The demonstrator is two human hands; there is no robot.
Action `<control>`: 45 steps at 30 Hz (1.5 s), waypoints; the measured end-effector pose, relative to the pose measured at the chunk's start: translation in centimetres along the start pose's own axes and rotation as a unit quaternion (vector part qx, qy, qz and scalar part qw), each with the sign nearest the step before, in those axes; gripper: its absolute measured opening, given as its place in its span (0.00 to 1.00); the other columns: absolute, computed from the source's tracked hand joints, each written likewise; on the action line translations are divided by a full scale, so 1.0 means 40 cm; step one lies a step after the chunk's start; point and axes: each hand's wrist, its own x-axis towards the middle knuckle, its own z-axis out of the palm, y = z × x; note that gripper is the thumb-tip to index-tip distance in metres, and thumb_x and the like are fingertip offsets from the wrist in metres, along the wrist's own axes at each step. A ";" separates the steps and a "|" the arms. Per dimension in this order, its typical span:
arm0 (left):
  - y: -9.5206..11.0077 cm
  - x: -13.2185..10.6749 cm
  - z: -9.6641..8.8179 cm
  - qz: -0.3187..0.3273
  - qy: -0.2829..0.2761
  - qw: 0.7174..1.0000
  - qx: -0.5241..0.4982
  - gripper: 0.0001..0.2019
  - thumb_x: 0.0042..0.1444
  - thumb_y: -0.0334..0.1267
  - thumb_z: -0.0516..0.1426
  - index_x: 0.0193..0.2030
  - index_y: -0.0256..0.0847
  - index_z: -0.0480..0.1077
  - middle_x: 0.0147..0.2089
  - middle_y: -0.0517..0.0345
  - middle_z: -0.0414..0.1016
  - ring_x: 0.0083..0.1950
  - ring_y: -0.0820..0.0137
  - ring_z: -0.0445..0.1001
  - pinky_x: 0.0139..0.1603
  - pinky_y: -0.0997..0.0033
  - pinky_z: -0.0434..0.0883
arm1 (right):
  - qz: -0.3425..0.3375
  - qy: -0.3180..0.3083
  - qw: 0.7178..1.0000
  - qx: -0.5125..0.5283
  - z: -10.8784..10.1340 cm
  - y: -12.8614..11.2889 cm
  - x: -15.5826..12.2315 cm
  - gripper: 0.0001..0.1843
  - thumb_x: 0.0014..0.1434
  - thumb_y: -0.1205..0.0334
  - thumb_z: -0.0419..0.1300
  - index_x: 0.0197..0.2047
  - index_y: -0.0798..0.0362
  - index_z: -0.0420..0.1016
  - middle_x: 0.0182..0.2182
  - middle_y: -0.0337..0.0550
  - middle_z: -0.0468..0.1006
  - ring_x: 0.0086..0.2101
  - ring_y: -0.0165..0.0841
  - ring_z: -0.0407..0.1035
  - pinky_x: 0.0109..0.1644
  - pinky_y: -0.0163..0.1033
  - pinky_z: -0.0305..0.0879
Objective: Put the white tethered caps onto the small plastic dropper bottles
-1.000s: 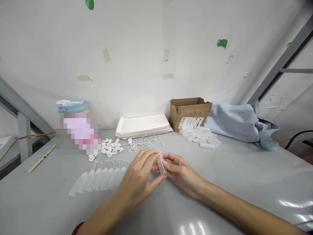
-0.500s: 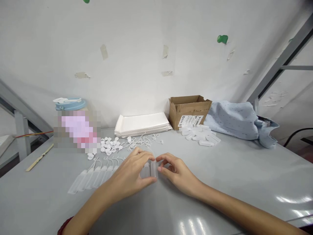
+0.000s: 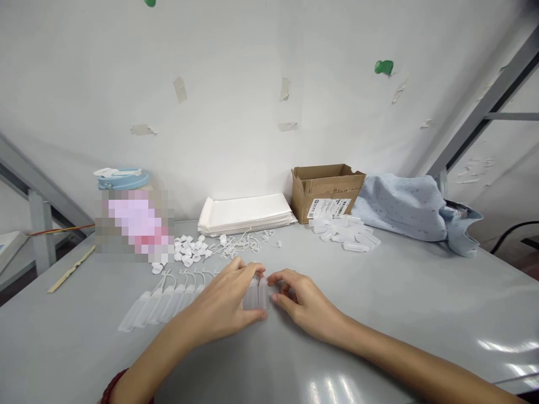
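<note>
Left hand (image 3: 225, 303) pinches slim, translucent, whitish bottle (image 3: 263, 294) lengthwise; right hand (image 3: 309, 306) loosely spread.

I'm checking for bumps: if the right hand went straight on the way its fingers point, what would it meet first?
Most likely the end bottle, between the left hand's finger and thumb. The right hand's fingertips are very near it; depth is unclear, so they may already touch.

A labelled cardboard box (image 3: 322, 196) is flanked by a white stack (image 3: 248, 213) and a crumpled pale-blue cloth (image 3: 400, 207) — all set before a wall (image 3: 227, 56) marked with tape scraps (image 3: 180, 90) and green patches (image 3: 384, 67).
</note>
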 end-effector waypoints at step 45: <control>-0.111 0.034 -0.056 -0.132 0.238 0.962 0.032 0.11 0.59 0.44 0.47 0.34 0.42 0.65 0.38 0.52 0.73 0.44 0.57 0.68 0.42 0.59 0.66 | -0.043 0.143 0.978 -0.149 -0.126 0.048 0.067 0.21 0.65 0.49 0.47 0.49 0.55 0.68 0.37 0.47 0.74 0.33 0.35 0.70 0.35 0.40 0.66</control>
